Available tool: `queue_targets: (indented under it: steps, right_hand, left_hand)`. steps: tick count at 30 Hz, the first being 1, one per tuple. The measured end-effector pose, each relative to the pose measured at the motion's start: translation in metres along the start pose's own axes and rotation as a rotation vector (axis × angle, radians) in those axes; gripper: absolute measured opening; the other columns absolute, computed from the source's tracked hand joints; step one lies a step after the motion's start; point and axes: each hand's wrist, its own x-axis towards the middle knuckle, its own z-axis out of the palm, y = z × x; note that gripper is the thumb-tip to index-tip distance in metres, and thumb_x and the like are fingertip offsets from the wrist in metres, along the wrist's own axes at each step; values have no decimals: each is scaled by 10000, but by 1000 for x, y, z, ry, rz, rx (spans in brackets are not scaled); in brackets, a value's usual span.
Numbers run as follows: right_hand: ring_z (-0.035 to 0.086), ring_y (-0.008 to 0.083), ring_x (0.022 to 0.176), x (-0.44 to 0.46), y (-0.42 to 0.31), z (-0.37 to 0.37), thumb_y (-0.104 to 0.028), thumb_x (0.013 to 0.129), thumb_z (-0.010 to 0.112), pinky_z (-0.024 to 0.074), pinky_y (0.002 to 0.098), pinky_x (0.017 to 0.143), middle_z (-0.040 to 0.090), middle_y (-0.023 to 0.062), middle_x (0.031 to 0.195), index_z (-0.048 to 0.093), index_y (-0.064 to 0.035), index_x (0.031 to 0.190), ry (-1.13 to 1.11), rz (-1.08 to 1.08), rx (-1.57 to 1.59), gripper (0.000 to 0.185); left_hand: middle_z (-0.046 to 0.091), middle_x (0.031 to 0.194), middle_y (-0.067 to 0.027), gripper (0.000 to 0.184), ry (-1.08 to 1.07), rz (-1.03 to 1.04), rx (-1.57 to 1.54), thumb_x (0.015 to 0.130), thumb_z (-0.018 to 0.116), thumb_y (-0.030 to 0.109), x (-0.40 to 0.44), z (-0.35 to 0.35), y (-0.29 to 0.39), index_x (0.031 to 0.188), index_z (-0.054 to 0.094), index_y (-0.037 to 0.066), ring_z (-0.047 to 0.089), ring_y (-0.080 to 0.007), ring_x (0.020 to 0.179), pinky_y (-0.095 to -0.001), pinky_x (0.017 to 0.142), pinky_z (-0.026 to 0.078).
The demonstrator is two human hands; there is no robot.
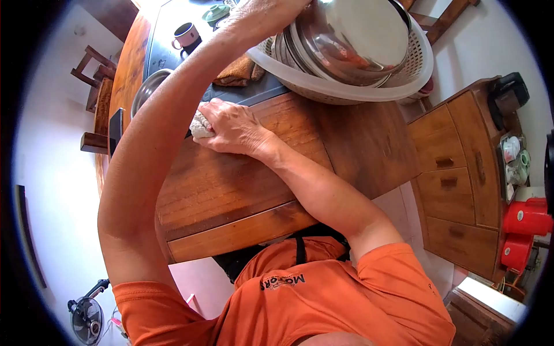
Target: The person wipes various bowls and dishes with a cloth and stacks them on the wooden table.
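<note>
My right hand (234,127) rests on the wooden table (248,179), its fingers wrapped round a crumpled white cloth (201,124). My left arm crosses over the table to the top of the view. There my left hand (285,7) is beside the shiny steel bowls (340,49), partly cut off by the upper edge. Its fingers do not show, so I cannot see whether it touches a bowl. The bowls lie stacked and tilted in a white plastic basket (424,72). A folded brown cloth (239,72) lies just beyond my right hand.
A mug (186,36) and a green lidded dish (216,12) stand on the dark tabletop panel. A round metal dish (147,89) is partly behind my left forearm. A wooden cabinet (450,173) stands at the right, a fan (86,320) at the lower left.
</note>
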Motion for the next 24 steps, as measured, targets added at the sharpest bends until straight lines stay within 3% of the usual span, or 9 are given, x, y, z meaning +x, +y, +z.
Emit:
queue_targets:
  steps: [1,3,7,9,19,24]
  right_hand:
    - [682,374,1003,0,1,1,-356,819,762,559,462,916,664,216,1086,543,-54,1360,-2,0,1,657]
    - [685,377,992,0,2,2,-359,822,760,559,475,912,666,214,1095,550,-57,1349,10,-3,20,643]
    - [688,379,978,0,1,1,-360,826,755,563,475,904,668,210,1095,557,-63,1334,24,-14,15,621]
    - [700,359,950,1,-2,-2,-351,805,764,583,453,878,665,195,1029,620,-47,1149,11,13,12,482]
    - [714,349,915,1,-2,-3,-335,807,757,599,453,836,677,198,986,626,-53,1107,23,-8,25,431]
    - [721,355,909,1,-1,-4,-312,809,736,602,450,852,684,208,980,635,-24,1095,11,0,37,419]
  left_hand:
    - [681,903,-193,496,0,-2,0,1002,518,402,-3,-3,5,1086,631,-73,667,-268,825,-399,727,534]
    - [694,939,-173,476,-137,-269,-198,1000,528,398,-9,-13,16,1088,637,-58,673,-250,818,-390,669,544]
    - [696,946,-147,466,-231,-322,-267,1000,545,409,-2,-9,2,1110,642,-34,680,-238,790,-384,635,554]
    - [699,923,-129,426,-122,-405,-449,998,571,390,0,2,-2,1093,659,-17,683,-233,752,-372,632,559]
    - [713,881,-120,315,-88,-302,-568,990,608,262,15,10,10,1021,712,-34,690,-208,730,-347,613,560]
    - [716,875,-94,328,-96,-324,-687,1012,594,283,7,15,45,1018,724,-18,676,-174,711,-329,597,554]
